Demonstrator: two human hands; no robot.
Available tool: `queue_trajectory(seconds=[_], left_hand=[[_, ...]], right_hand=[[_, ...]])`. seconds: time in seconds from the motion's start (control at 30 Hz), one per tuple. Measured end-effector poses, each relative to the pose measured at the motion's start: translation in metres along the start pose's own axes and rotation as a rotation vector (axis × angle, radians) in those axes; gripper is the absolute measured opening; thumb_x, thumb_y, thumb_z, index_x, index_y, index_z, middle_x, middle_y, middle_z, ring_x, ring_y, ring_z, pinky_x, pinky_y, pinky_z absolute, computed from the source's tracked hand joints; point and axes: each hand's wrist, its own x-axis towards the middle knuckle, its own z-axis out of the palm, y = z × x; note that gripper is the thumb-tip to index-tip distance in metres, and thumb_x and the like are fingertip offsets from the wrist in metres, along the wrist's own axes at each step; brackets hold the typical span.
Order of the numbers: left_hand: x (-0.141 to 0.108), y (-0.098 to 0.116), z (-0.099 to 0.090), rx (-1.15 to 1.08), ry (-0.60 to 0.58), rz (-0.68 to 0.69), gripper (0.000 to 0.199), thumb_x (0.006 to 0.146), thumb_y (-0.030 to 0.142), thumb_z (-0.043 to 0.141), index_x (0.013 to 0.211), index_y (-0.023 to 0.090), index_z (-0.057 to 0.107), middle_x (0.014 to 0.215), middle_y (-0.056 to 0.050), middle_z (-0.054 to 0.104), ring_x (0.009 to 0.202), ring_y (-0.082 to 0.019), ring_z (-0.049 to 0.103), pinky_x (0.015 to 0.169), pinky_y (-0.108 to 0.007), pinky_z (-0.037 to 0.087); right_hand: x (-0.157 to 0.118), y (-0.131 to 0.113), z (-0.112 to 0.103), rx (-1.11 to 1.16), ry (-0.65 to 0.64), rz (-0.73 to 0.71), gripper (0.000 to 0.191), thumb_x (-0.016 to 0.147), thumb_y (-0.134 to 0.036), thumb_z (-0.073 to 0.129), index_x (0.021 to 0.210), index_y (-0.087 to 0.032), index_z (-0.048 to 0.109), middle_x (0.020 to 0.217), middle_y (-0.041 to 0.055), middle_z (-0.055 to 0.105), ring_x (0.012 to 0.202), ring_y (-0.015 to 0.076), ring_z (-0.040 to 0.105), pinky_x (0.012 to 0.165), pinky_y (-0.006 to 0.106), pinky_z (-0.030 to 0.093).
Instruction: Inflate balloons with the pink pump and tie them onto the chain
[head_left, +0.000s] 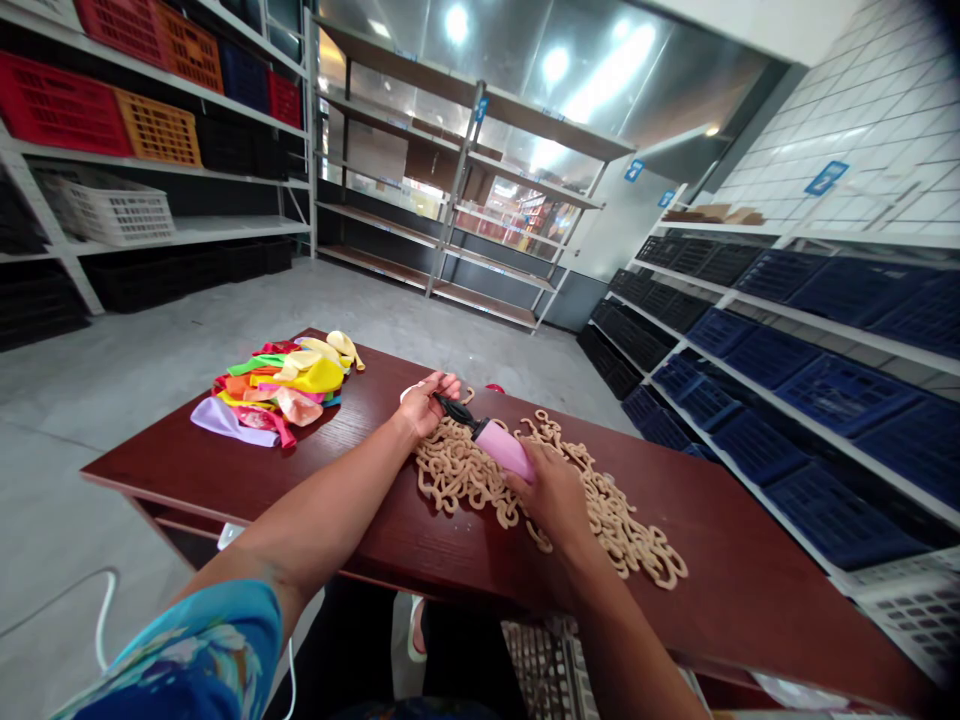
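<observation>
A pink hand pump (504,450) with a black nozzle end lies across the middle of the dark red table (360,500), above a spread pile of tan hook-shaped pieces (469,475). My right hand (551,490) is wrapped round its pink body. At the black end is my left hand (427,403), palm up with fingers curled by the nozzle; what it grips there is too small to make out. To the left, a heap of colourful balloons (289,385) rests on the table.
Shelves with red and orange crates (157,128) stand at the left, a mostly bare rack (442,240) behind the table, and shelves of blue crates (832,395) at the right. A white cable (105,620) runs on the floor at lower left.
</observation>
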Motion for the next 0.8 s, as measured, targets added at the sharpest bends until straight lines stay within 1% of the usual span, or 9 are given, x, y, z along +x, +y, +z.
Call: queue_trajectory(seconds=[0.07,0.13,0.27,0.37,0.47,0.53,0.6,0.7,0.8], left_hand=[[-0.001,-0.003,0.001,-0.017,0.023,0.007,0.008,0.084,0.007,0.050,0.084,0.012,0.056,0.080,-0.008,0.066,0.072,-0.016,0.065,0.066,-0.030,0.052],[-0.001,-0.005,0.001,-0.031,0.019,0.012,0.006,0.083,0.008,0.052,0.082,0.013,0.057,0.080,-0.007,0.066,0.071,-0.016,0.064,0.067,-0.030,0.052],[0.001,-0.005,-0.003,-0.055,-0.065,-0.009,0.004,0.082,0.011,0.056,0.080,0.013,0.058,0.078,-0.004,0.065,0.073,-0.014,0.064,0.073,-0.031,0.052],[0.003,0.001,-0.007,-0.095,-0.120,-0.054,0.005,0.083,0.016,0.055,0.082,0.013,0.059,0.079,-0.004,0.064,0.077,-0.015,0.063,0.076,-0.034,0.052],[0.005,0.010,-0.010,-0.134,-0.041,-0.053,0.017,0.083,0.030,0.056,0.082,0.013,0.059,0.082,-0.008,0.065,0.077,-0.018,0.063,0.073,-0.037,0.052],[0.008,0.014,-0.011,-0.152,0.006,-0.030,0.025,0.083,0.037,0.055,0.079,0.013,0.058,0.080,-0.008,0.064,0.075,-0.019,0.063,0.069,-0.035,0.051],[0.011,0.017,-0.012,-0.164,0.032,0.003,0.029,0.086,0.040,0.050,0.071,0.015,0.055,0.071,-0.006,0.061,0.070,-0.017,0.061,0.065,-0.032,0.050],[0.014,0.017,-0.013,-0.171,0.061,0.037,0.040,0.088,0.042,0.043,0.057,0.017,0.044,0.058,-0.002,0.051,0.062,-0.015,0.058,0.062,-0.031,0.049],[0.013,0.014,-0.012,-0.151,0.063,0.047,0.043,0.088,0.045,0.041,0.055,0.017,0.040,0.056,-0.001,0.049,0.062,-0.016,0.058,0.064,-0.033,0.050]], right_hand=[[0.003,-0.003,-0.001,-0.007,0.011,-0.011,0.048,0.077,-0.038,0.060,0.121,-0.021,0.051,0.111,0.0103,0.062,0.098,0.0242,0.057,0.082,0.035,0.040],[0.007,-0.007,-0.003,-0.027,0.020,-0.017,0.048,0.077,-0.037,0.060,0.122,-0.021,0.051,0.111,0.0106,0.062,0.098,0.0246,0.056,0.083,0.035,0.039],[0.017,-0.015,-0.004,-0.068,0.038,-0.032,0.047,0.078,-0.037,0.059,0.123,-0.023,0.050,0.113,0.0109,0.061,0.100,0.0250,0.054,0.084,0.036,0.037],[0.024,-0.017,-0.002,-0.066,0.044,-0.053,0.047,0.080,-0.038,0.057,0.124,-0.023,0.049,0.114,0.0108,0.060,0.100,0.0254,0.053,0.083,0.036,0.037],[0.032,-0.015,0.003,-0.056,0.036,-0.092,0.051,0.079,-0.040,0.060,0.124,-0.021,0.050,0.112,0.0112,0.061,0.098,0.0257,0.053,0.083,0.035,0.036],[0.038,-0.014,0.007,-0.044,0.031,-0.131,0.052,0.077,-0.040,0.062,0.125,-0.020,0.050,0.112,0.0110,0.061,0.098,0.0255,0.053,0.085,0.036,0.036],[0.046,-0.012,0.011,-0.030,0.029,-0.166,0.053,0.077,-0.039,0.063,0.125,-0.021,0.050,0.114,0.0106,0.060,0.098,0.0252,0.052,0.085,0.036,0.035],[0.056,-0.010,0.017,-0.013,0.032,-0.193,0.054,0.077,-0.040,0.064,0.126,-0.022,0.050,0.115,0.0102,0.060,0.098,0.0251,0.052,0.085,0.036,0.035],[0.061,-0.006,0.023,0.009,0.043,-0.215,0.055,0.077,-0.042,0.063,0.127,-0.023,0.050,0.114,0.0101,0.061,0.098,0.0252,0.052,0.084,0.035,0.034]])
